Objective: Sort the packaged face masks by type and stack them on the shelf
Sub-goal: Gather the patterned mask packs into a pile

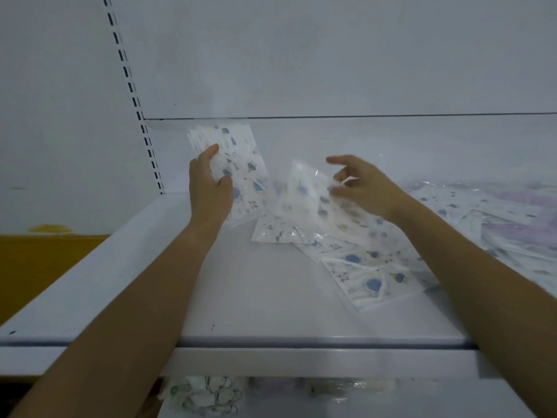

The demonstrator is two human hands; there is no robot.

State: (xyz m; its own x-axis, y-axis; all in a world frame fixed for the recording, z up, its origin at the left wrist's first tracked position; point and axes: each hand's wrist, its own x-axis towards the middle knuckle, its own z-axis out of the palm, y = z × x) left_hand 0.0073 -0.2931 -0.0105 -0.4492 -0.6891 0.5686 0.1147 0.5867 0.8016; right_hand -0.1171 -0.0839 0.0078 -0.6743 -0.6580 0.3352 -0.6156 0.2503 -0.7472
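Head view: white metal shelf [271, 312], loose packets across it.
Scattered clear-wrapped blue-print face masks [361, 267] lie mid-shelf to right; left hand [208, 188] grips an upright stack of same packets [238, 164] near back wall [331, 55]; right hand [364, 185], fingers half-curled at a tilted blurred packet [304, 188], hold unclear.

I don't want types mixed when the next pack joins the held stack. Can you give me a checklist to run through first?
1. Grip of left hand on blue-print stack: ok.
2. Hold of right hand on raised pack: cannot tell, blurred.
3. Print of raised pack matches the stack: ok, blue shapes show.
4. Stack kept apart from purple packs: ok, they lie far right.
5. No loose packs left on shelf: not ok, several lie scattered.
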